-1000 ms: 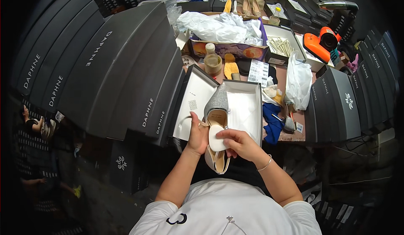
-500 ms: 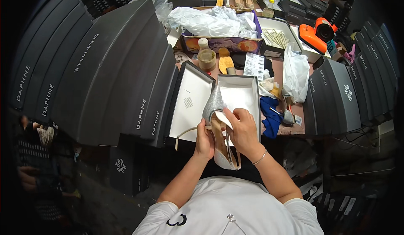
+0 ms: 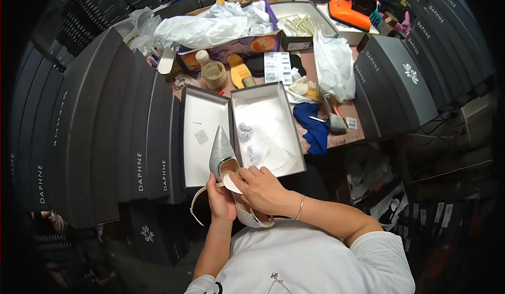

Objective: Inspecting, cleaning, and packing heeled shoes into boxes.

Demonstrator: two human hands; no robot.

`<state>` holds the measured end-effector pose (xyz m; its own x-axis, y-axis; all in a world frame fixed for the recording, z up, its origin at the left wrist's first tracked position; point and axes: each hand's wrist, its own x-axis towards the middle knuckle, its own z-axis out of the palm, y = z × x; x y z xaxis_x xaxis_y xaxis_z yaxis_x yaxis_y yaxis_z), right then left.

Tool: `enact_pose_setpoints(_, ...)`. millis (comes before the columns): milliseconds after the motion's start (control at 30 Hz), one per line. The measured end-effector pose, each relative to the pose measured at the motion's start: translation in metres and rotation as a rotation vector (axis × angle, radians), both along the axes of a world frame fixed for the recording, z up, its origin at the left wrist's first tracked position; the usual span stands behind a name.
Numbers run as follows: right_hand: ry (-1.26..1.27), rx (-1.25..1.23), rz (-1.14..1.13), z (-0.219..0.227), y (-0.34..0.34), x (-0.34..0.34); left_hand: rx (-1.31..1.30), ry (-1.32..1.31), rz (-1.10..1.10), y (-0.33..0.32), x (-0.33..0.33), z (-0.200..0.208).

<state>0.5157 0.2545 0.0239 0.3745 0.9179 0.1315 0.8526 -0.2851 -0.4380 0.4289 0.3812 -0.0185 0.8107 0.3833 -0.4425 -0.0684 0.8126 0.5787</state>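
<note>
A silver glitter shoe (image 3: 221, 149) with a pointed toe and a pale strap is held in front of my chest, toe pointing away. My left hand (image 3: 221, 202) is closed around its left side, and the strap hangs loose beyond that hand. My right hand (image 3: 265, 191) lies over the shoe's opening, fingers closed on a white insole pad (image 3: 231, 184) that is partly inside; its fingertips are partly hidden. Just beyond the toe are a shoebox lid (image 3: 202, 107) and an open shoebox (image 3: 297, 152) with white tissue paper (image 3: 271, 128) and two small crumpled wads.
Dark shoeboxes are stacked at left (image 3: 100, 136) and right (image 3: 397, 83). Behind the open box stand a glue jar (image 3: 214, 76), a label sheet (image 3: 277, 66) and a purple carton (image 3: 265, 43) of white plastic. A blue cloth (image 3: 311, 128) and another silver shoe (image 3: 337, 123) lie right.
The view has shifted, so the table's contents appear further left. Both hands have drawn the shoe nearer my body, away from the open box. The white pad sits lower at the opening.
</note>
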Motion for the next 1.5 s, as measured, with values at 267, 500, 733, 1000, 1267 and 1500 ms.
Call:
enact_pose_setpoints(267, -0.151, 0.277, 0.012, -0.013, 0.025, 0.007, 0.010, -0.034, 0.100, 0.003, -0.010, 0.022)
enact_pose_setpoints(500, -0.021, 0.282, 0.137, -0.017, 0.004, 0.000, 0.023, 0.106, 0.059, 0.012, -0.012, 0.015)
enact_pose_setpoints(733, 0.132, 0.428, -0.098, -0.028, 0.039, 0.010, 0.045, 0.001, 0.051, 0.007, -0.010, 0.008)
enact_pose_setpoints(1000, 0.138, 0.396, -0.093, -0.035, 0.043, 0.036, 0.070, 0.138, 0.038, -0.019, 0.006, 0.016)
enact_pose_setpoints(1267, 0.180, -0.035, -0.220, -0.051, -0.023, 0.109, 0.036, 0.009, -0.057, 0.045, 0.037, 0.017)
enact_pose_setpoints(1500, 0.241, -0.356, -0.028, -0.096, -0.024, 0.110, 0.088, 0.121, -0.026, 0.064, 0.079, -0.007)
